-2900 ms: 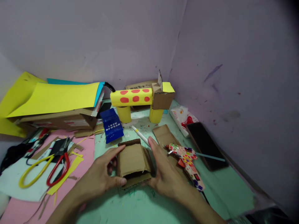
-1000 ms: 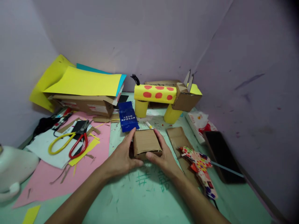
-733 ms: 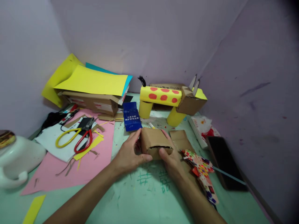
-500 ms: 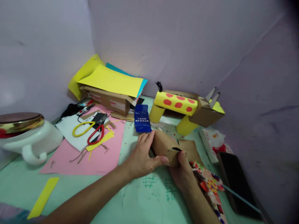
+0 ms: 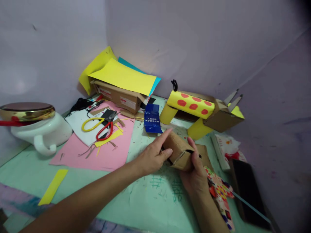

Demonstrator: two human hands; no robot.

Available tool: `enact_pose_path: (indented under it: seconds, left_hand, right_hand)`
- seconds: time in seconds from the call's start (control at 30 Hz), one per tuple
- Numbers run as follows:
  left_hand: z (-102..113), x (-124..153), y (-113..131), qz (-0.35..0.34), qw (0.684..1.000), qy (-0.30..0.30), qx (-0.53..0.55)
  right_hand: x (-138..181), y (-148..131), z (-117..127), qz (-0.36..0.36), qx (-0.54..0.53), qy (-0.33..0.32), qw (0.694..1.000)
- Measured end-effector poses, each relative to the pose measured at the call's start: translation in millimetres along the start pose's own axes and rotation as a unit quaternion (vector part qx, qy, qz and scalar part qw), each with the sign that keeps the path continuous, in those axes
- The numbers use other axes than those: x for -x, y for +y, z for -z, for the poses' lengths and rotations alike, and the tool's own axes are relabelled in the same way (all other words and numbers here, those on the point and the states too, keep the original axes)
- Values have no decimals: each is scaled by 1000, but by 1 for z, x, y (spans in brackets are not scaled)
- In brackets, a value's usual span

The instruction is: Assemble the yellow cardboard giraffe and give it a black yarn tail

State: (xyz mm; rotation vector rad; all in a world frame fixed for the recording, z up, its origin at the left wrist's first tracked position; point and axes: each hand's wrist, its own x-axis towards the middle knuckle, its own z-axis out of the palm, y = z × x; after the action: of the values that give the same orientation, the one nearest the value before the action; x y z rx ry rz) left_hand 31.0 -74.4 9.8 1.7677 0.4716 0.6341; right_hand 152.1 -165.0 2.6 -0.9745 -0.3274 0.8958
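A small brown cardboard box [image 5: 178,147] is held between my two hands above the table. My left hand [image 5: 155,153] grips its left side, index finger along the top and thumb on the near edge. Around the right end and underneath curls my right hand [image 5: 195,171], fingers on the box's open-seamed end. Just beyond it lies a flattened blue carton piece [image 5: 152,119]. Behind stands a paper animal figure [image 5: 191,103] with a yellow, red-spotted body, yellow tube legs and a cardboard head. A flat cardboard piece [image 5: 205,155] is partly hidden behind my right hand.
Scissors [image 5: 109,120] with yellow and red handles lie on paper scraps over a pink sheet [image 5: 116,158]. A white cup [image 5: 46,132] stands left, a long cardboard box [image 5: 119,97] behind. A tissue pack [image 5: 221,150], phone [image 5: 249,191] and patterned cloth [image 5: 222,194] are at right.
The camera view has shifted, so the scene sits further right and slightly higher. The box is tilted a little differently, and my left index finger now extends along its top.
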Motion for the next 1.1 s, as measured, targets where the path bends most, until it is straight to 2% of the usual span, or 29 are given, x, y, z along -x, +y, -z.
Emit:
enact_pose_path:
  seconds: [0.1, 0.3, 0.43, 0.57, 0.73, 0.83, 0.93, 1.0, 1.1]
  left_hand:
    - [6, 0, 7, -36, 998, -14, -52]
    - [16, 1, 14, -22, 996, -75, -50]
    - [11, 2, 12, -47, 995, -62, -61]
    - [5, 3, 8, -54, 995, -54, -56]
    - [-1, 9, -5, -24, 997, -71, 31]
    - [-2, 10, -15, 1, 994, -71, 88]
    - [-3, 9, -22, 2, 992, -74, 107]
    - [-7, 8, -24, 4, 993, -57, 100]
    - [-16, 8, -21, 16, 996, 13, 83]
  right_hand:
    - [-1, -1, 3, -6, 4, -15, 1000]
    - [-5, -2, 10, 9, 53, -27, 998]
    - [-4, -3, 6, 9, 17, -10, 1000]
    - [-3, -2, 5, 16, 20, -24, 999]
    - [-2, -1, 14, 65, 127, -15, 990]
    - [2, -5, 14, 101, 231, 6, 968]
    - [4, -9, 9, 131, 291, 20, 948]
    - [5, -8, 5, 138, 302, 19, 943]
    - [4, -3, 0, 149, 296, 11, 943]
